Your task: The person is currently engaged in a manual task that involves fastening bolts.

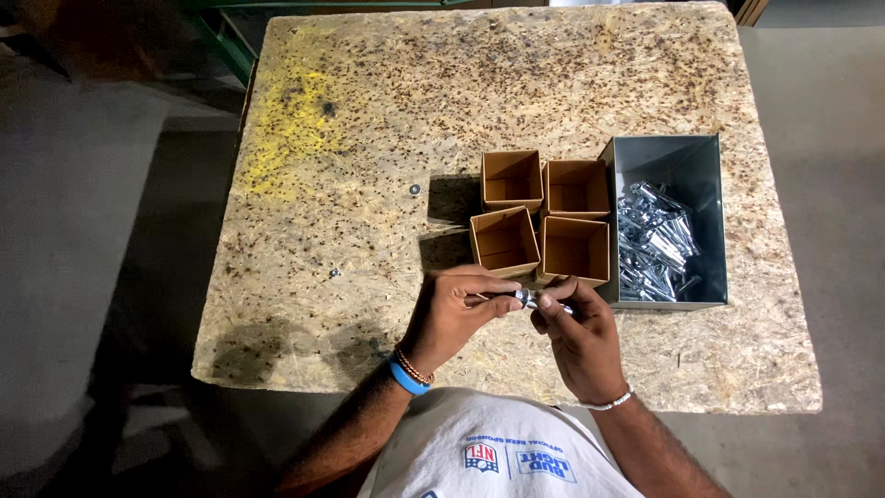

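Boxes: four small cardboard boxes (all open-topped) sit just beyond your fingertips, with one grey metal bin of shiny parts beside them. Your left hand and right hand meet, fingers pinching one small metal part between them.

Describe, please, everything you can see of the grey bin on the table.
The grey bin is an open-topped box that looks like metal, with straight walls and a slanted front edge. It stands upright on the chipboard table, right of four small cardboard boxes and close beside them. A heap of shiny silver metal parts fills its floor. Neither hand touches it; the right hand is nearest.
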